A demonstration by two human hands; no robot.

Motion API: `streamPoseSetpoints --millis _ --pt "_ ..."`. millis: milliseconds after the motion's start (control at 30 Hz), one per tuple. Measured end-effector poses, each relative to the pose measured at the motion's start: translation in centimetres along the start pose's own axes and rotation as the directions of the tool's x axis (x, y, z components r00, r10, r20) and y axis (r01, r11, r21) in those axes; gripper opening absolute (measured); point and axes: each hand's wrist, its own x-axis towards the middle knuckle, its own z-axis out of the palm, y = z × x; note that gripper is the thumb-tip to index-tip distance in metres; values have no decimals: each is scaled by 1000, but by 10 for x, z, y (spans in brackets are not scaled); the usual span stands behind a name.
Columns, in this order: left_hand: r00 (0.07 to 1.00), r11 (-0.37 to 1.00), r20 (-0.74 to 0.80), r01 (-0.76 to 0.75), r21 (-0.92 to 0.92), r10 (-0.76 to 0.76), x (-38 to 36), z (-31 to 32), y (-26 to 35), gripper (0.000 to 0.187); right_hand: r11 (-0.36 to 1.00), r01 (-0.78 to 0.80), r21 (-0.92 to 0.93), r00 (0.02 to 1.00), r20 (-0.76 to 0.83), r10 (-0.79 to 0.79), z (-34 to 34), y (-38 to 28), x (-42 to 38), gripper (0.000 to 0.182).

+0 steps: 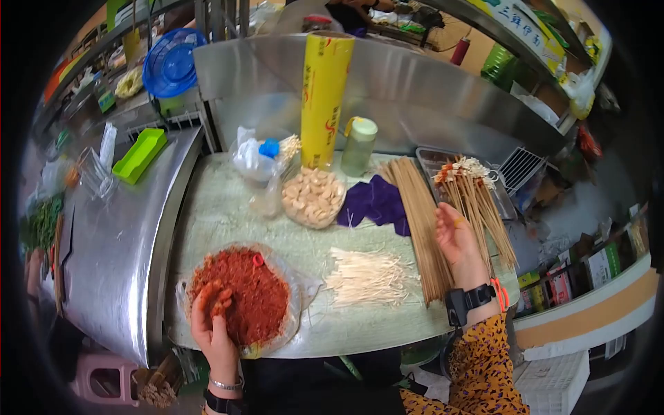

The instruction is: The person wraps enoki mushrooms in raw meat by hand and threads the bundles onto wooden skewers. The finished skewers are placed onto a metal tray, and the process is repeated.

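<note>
Currently holds the left hand [214,319] curled, smeared fingers against the red paste [259,301]; cannot tell if pinching anything. Poises the right hand [456,238] loosely spread beside bare skewers [423,235], enoki mushrooms [368,278] between both hands

Bright green tray [140,156] on the steel counter [114,242], with a blue basket [173,63] beyond it.

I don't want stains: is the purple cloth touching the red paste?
Apart. The head view shows tabletop between the purple cloth and the red paste.
</note>
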Motion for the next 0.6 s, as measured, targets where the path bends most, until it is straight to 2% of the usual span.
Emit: streamPoseSetpoints --millis 33,67,100,167,200,233,267,300,333,367,400,533,600 --pt "1000 1000 -12 13 8 -12 -1 -1 1 41 1000 -17 -8 1000 2 17 27 4 -16 19" --pt "1000 1000 3 19 -12 -19 0 0 1 41 959 -14 -282 994 103 45 51 8 -26 18" --pt "999 999 22 25 -33 -24 0 -1 2 41 848 22 -530 977 191 95 69 16 -32 18" --pt "1000 1000 28 10 -23 -9 -1 -2 3 41 660 203 -723 905 396 156 94 39 -30 15" --pt "999 1000 37 10 -14 -9 -1 -3 0 40 494 358 -792 871 475 130 102 53 -24 15" --pt "999 1000 46 11 -3 -11 -2 -4 -1 39 303 498 -813 825 551 122 109 66 -18 14" --pt "999 1000 43 17 -2 -17 -3 -4 -1 38 184 578 -795 789 602 122 119 75 -16 14" --pt "999 1000 35 15 -2 -15 -3 -5 -2 38 182 583 -792 785 607 126 126 83 -15 14" --pt "999 999 37 36 -14 -36 -4 -6 -3 37 -100 586 -804 798 552 240 134 89 -15 15" --pt "998 998 41 56 -28 -55 -4 -6 -4 37 -374 567 -733 821 467 328 142 95 -15 16" --pt "997 998 50 55 -31 -53 -3 -5 -1 36 -474 503 -723 861 374 343 149 102 -14 21" --pt "999 999 36 38 5 -38 -4 -8 -6 35 -452 533 -715 839 379 390 144 111 -7 22" --pt "997 999 60 39 19 -41 -3 -9 -5 35 -277 570 -773 803 453 388 141 100 -7 22"
